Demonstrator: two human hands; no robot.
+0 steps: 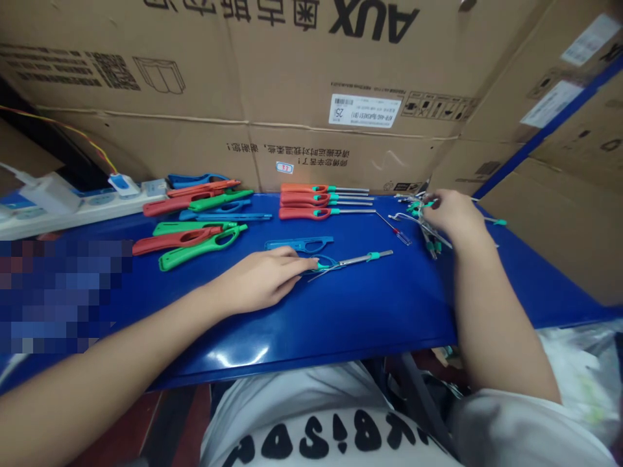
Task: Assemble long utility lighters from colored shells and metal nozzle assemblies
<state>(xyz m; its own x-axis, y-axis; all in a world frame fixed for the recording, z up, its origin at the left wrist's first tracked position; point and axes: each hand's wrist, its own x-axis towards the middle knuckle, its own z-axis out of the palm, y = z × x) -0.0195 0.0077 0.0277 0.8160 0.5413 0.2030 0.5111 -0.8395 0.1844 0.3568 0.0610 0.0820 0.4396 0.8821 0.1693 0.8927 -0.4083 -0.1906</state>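
Note:
My left hand lies on the blue table, fingers pressed on a blue lighter half-shell with a metal tube sticking out to the right. Just behind it lies an empty blue shell. My right hand reaches to the far right into a pile of metal tubes with teal fittings, fingers closed on one of them. Three assembled red lighters lie in a row at the back middle.
Red, green and blue lighter shells are spread over the left of the table. A white power strip sits far left. Cardboard boxes wall the back and right. The table's front edge is close to my body.

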